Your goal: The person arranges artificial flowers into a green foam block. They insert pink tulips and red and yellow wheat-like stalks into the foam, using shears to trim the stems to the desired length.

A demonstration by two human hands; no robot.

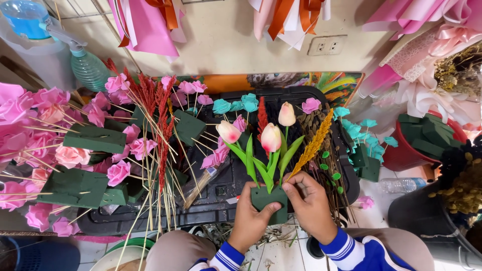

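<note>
My left hand [249,215] grips a small dark green foam block [269,205] from the left side. My right hand [310,205] holds the same block from the right, fingers curled near its top. Three pink and cream tulips [271,136] with long green leaves stand upright in the block. A yellow-orange dried spike [315,143] rises slanting from beside my right hand's fingers. Behind the block lies a black tray [221,190].
Pink paper roses on sticks [70,155] are stuck in green foam blocks [75,186] at left. Red dried stems [161,120], teal flowers [362,131], a red bucket of foam [401,155], a spray bottle [85,62] and a black bucket [427,221] stand around.
</note>
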